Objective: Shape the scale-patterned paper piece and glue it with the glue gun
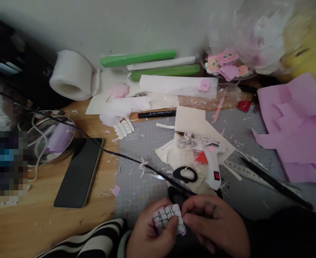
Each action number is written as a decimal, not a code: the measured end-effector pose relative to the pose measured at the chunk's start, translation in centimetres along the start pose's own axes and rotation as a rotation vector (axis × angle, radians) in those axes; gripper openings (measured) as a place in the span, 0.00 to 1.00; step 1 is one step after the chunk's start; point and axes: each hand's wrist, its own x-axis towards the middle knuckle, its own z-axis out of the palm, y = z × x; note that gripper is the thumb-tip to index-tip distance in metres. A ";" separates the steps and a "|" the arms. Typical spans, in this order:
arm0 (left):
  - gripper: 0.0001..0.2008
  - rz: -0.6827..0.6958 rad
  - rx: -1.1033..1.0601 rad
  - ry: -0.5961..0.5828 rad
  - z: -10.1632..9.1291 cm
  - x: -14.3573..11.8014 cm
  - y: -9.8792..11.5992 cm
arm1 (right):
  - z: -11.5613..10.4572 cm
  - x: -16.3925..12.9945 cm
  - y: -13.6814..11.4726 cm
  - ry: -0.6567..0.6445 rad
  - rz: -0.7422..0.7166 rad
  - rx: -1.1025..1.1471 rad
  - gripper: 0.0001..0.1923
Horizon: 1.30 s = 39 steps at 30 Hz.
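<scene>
Hands [154, 231] at patterned piece [164, 216], "Touch" marker [156, 114]

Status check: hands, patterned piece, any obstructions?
Left hand gripping patterned piece. Right hand at its edge. Black cable and scissors just beyond.

A wooden tabletop [26, 224] is serving as a paper-craft workspace, most likely in a home. A gray gridded cutting mat [141, 143] is showing this, with a white hot-glue gun [213, 170], black-handled scissors [177, 173] and a ruler [250, 172] lying on it among paper scraps. Creased pink paper [295, 125] is spreading over the mat's right side, while wrapped green rolls [138, 58] are lying beyond its far edge, by a plain pale wall [147, 28]. A toilet paper roll [71, 73] and a smartphone [79, 173], both resting left of the mat, are suggesting a household.
</scene>
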 end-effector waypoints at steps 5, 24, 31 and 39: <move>0.04 0.013 0.014 -0.009 0.0 0.0 0.1 | -0.2 -0.2 0.2 -0.010 0.002 -0.010 0.09; 0.07 0.162 0.248 -0.086 0.3 0.5 0.9 | 0.9 -0.1 -0.9 0.174 0.103 -0.238 0.06; 0.07 0.217 0.219 0.076 0.4 0.0 0.1 | 0.1 -0.2 -0.9 0.083 0.060 -0.036 0.06; 0.08 0.048 0.086 0.194 0.2 -0.6 -1.6 | 0.0 0.0 -0.6 0.050 0.031 0.032 0.12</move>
